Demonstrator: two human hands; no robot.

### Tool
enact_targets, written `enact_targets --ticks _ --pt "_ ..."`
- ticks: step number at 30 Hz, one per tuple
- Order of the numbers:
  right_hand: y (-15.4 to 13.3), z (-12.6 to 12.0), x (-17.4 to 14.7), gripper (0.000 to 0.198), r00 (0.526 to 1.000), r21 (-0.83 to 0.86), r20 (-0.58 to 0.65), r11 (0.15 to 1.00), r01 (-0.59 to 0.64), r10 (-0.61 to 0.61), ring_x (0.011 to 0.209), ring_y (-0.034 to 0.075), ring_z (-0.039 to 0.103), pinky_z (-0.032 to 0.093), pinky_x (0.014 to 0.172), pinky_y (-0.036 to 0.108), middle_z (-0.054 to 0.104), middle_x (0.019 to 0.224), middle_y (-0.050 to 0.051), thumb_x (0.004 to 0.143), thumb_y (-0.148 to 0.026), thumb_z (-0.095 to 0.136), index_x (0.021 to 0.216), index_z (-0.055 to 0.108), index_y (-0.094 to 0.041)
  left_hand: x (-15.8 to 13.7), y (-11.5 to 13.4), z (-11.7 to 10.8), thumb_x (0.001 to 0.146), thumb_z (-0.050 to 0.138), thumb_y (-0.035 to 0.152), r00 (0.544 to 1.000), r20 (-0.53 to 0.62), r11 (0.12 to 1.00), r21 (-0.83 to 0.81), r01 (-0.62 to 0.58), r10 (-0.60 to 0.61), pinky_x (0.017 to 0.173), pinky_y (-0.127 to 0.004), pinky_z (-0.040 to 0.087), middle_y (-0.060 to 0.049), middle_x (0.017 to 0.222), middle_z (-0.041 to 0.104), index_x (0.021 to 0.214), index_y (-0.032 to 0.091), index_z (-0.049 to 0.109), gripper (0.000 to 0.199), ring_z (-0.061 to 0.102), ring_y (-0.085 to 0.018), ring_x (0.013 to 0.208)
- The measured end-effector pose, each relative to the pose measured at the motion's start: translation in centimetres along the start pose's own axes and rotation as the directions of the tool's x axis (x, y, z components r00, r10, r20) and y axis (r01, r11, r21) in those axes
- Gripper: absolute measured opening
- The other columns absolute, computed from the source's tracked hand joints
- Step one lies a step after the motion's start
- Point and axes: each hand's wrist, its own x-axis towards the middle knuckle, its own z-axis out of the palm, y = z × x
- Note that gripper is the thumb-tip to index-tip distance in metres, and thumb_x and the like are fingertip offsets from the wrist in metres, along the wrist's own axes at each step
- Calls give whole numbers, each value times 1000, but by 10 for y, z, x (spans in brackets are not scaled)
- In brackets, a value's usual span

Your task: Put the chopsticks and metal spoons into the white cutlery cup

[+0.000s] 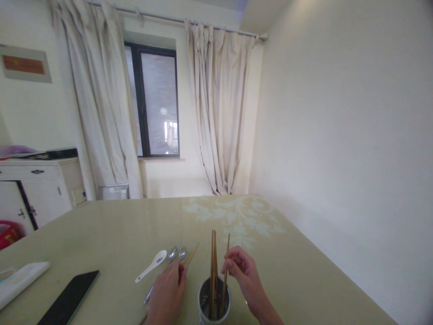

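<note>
My right hand (246, 275) pinches a wooden chopstick (226, 262) near its upper part; its lower end stands inside a round utensil holder (200, 311). Several more chopsticks (214, 262) stand upright in that holder, close together. Left of the holder, my left hand (167, 291) is low over the table, fingers closed around another chopstick (192, 255), whose tip sticks out past the fingertips. Beside this hand lie a white ceramic spoon (154, 265) with a blue mark and two metal spoons (172, 253), their handles partly hidden by the hand.
A black phone (69, 298) and a white packet (23, 282) lie at the table's left. The pale green table (118, 225) meets a wall on the right. Behind are curtains (219, 104), a window (158, 104) and a white cabinet (43, 189).
</note>
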Motion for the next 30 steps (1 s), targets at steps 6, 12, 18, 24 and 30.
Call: enact_targets --ticks 6,12,18,24,30 --pt "2 1 -1 48 999 -44 26 998 -36 37 72 19 63 48 67 31 71 77 4 79 -63 85 104 83 -23 -1 6 4 101 37 32 998 -55 995 -99 -14 9 88 -39 56 -10 104 79 103 24 64 28 76 -26 97" --pt "4 0 -4 51 998 17 35 999 -51 50 85 24 69 54 80 37 77 93 7 75 -56 91 115 81 -27 -2 6 7 92 45 23 996 -92 977 -209 -41 22 90 -38 57 -9 110 79 110 24 66 27 76 -24 98" --pt "14 -3 6 51 998 -103 -50 994 -43 38 66 18 57 45 63 31 77 87 7 82 -70 78 98 85 -22 2 8 11 93 53 39 992 -117 882 -460 -98 50 86 -39 61 -10 107 80 107 23 71 28 76 -26 93" --pt "29 -4 11 51 985 -145 -22 975 -171 170 65 17 57 38 60 27 74 79 5 81 -70 77 89 83 -21 -1 25 3 92 59 61 994 4 801 -592 -85 108 83 -37 63 -9 108 81 107 24 79 44 76 -26 97" --pt "40 4 5 52 977 -103 28 973 -207 211 78 22 66 47 74 32 74 80 4 78 -69 81 89 80 -19 -9 35 5 97 57 49 960 94 768 -622 -151 264 86 -37 63 -6 111 81 112 32 81 32 76 -25 97"
